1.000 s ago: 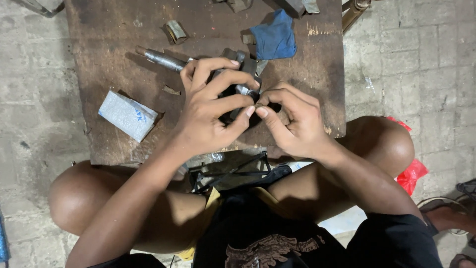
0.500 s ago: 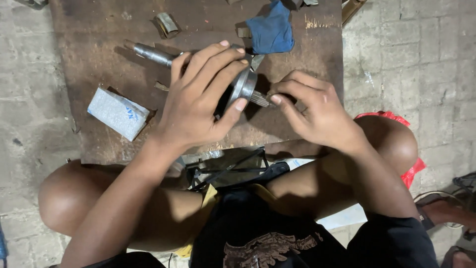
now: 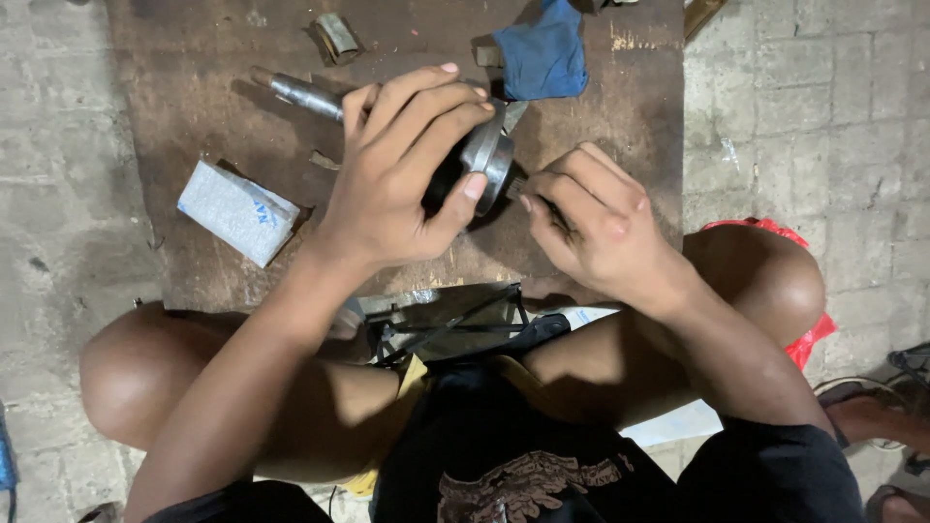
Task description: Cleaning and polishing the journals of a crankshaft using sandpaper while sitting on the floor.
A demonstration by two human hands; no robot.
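Steel shows between the fingers: a round grey metal part [image 3: 487, 160] with a shaft [image 3: 305, 95] running out behind it toward the far left of the worktop [image 3: 194, 126]. The left hand [image 3: 402, 169] wraps over the part from above, fingers curled across its top and the thumb pressed against its rim, so the part sits raised just off the brown board. The right hand [image 3: 591, 218] is closed in a pinch, thumb and forefinger together right at the open face of the part; whatever they pinch is too small and too shadowed to make out.

As a judgement, fine work at the mouth of a round part like this goes best when the holding hand does nothing but hold. The left grip looks firm, yet the fingers cover much of the face, so tilting the opening a little more toward the eyes would help the pinching fingers see where they go. Keeping the shaft propped on the board would steady it. The light is poor and the face of the part lies in shadow, which makes a slip or a dropped small piece the likeliest fault.

A white box [image 3: 237, 213] lies to the left, a blue rag [image 3: 542, 53] and a bent metal scrap [image 3: 336, 37] at the far edge, well apart from both hands.
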